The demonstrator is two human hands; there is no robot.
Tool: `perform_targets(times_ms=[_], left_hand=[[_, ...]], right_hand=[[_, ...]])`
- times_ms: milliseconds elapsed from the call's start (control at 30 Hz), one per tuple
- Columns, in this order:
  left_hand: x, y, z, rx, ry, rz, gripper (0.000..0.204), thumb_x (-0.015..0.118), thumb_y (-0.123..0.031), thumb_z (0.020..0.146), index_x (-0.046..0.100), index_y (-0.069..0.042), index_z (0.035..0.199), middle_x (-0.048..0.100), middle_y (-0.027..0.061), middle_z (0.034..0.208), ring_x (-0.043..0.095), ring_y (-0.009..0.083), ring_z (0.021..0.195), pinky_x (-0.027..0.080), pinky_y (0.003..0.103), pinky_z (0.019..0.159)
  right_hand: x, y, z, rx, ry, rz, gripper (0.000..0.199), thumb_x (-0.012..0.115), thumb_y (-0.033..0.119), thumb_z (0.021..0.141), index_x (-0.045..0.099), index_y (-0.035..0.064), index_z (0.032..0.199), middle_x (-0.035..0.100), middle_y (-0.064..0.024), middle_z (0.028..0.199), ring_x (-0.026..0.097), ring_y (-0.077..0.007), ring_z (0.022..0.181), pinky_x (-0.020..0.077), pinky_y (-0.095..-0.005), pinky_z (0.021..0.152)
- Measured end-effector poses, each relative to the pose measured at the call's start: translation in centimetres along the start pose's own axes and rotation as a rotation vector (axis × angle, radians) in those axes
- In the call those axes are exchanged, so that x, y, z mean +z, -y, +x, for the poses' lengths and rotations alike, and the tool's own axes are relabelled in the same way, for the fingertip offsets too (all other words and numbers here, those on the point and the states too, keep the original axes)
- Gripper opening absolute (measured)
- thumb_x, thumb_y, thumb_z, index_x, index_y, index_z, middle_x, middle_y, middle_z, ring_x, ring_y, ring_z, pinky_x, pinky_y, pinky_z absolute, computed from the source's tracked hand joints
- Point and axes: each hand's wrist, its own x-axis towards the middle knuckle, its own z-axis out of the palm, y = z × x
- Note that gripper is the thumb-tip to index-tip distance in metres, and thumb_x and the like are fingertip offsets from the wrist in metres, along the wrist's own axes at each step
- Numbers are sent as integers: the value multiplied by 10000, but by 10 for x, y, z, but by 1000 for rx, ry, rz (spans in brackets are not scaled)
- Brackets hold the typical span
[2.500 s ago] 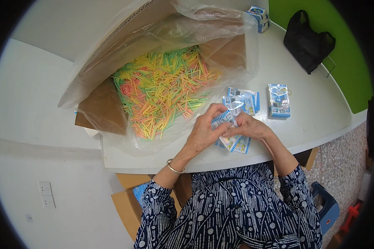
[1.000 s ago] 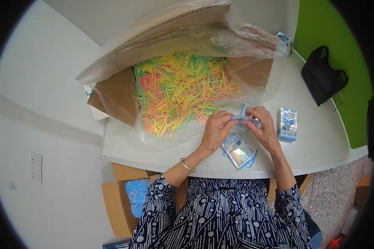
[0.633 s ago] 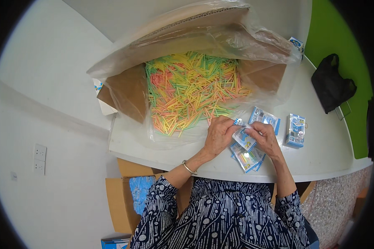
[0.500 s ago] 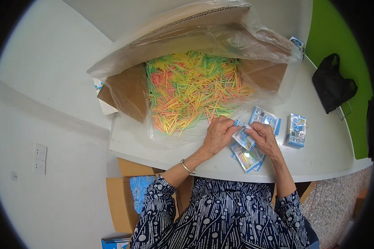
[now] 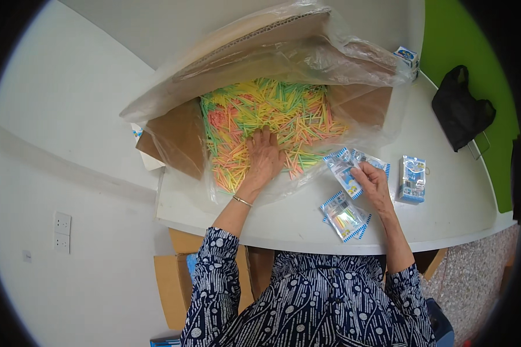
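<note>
Loosely, the left hand (image 5: 264,157) spreads fingers onto thin pastel sticks (image 5: 231,168), hold unclear; the right hand (image 5: 373,183) fingertip-pinches a flat blue-and-white plastic packet (image 5: 342,169).

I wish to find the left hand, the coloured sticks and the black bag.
Left hand (image 5: 265,159), head view: its back.
Coloured sticks (image 5: 292,118), head view: the heap's surface.
Black bag (image 5: 461,117), head view: its body.

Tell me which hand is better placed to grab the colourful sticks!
Probably the left hand: it is right at the colourful sticks. The right hand is away from them, pinching a blue-and-white packet.
</note>
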Motion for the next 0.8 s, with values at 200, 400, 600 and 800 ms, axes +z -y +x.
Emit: perform_targets(times_ms=[200, 400, 600, 800], left_hand=[[33, 11, 6, 12, -82, 224, 300, 565, -117, 750, 555, 42, 1005, 432, 190, 1259, 394, 327, 1147, 323, 458, 884], [34, 11, 13, -52, -127, 242, 257, 529, -53, 742, 554, 18, 987, 445, 171, 1229, 402, 311, 1115, 305, 453, 885], [11, 13, 23, -219, 187, 23, 275, 542, -86, 763, 529, 6, 1022, 486, 161, 1142, 417, 318, 1087, 300, 462, 877], [-20, 19, 32, -252, 110, -225, 238, 510, -151, 863, 503, 32, 1015, 571, 213, 974, 520, 352, 988, 367, 474, 835]], right_hand=[[6, 3, 0, -13, -5, -19, 212, 598, 188, 912, 642, -10, 851, 514, 50, 679, 415, -22, 638, 324, -204, 558], [3, -3, 3, -13, 1, -31, 205, 598, 189, 916, 641, 0, 848, 522, 66, 684, 414, -13, 636, 322, -188, 563], [3, -4, 4, 20, -31, 32, 235, 597, 217, 914, 643, -4, 849, 520, 57, 673, 423, -21, 630, 328, -201, 550], [4, 1, 6, 13, -69, 102, 241, 596, 229, 918, 636, 21, 802, 531, 60, 667, 422, -9, 628, 330, -193, 552]])
